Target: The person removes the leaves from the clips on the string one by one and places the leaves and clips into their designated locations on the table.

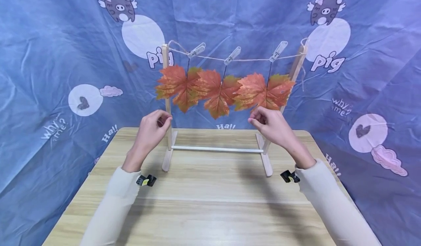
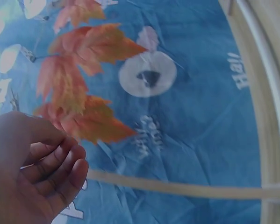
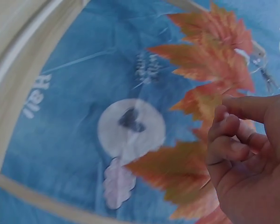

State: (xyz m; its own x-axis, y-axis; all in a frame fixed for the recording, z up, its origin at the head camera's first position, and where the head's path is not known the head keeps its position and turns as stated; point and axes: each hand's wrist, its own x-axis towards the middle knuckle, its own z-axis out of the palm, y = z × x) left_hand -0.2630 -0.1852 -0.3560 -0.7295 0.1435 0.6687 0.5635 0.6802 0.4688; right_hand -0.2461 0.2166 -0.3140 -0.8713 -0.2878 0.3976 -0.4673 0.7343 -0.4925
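Three orange-red maple leaves, the left leaf (image 1: 179, 87), the middle leaf (image 1: 218, 92) and the right leaf (image 1: 263, 90), hang by dark stems under white clothespins (image 1: 232, 55) on a thin string (image 1: 253, 60). My left hand (image 1: 152, 127) is in front of the wooden rack's left post (image 1: 166, 92), fingers loosely bent around nothing. Just below the right leaf is my right hand (image 1: 271, 125), its fingers also loosely bent with nothing seen in them. In the right wrist view that hand (image 3: 252, 154) overlaps the leaves; any touch cannot be made out.
The rack's white crossbar (image 1: 217, 149) joins two wooden feet (image 1: 264, 160) on the light wood table (image 1: 210, 209). Behind the table hangs a blue printed cloth (image 1: 210, 19). Dark devices (image 1: 146, 180) sit at both wrists.
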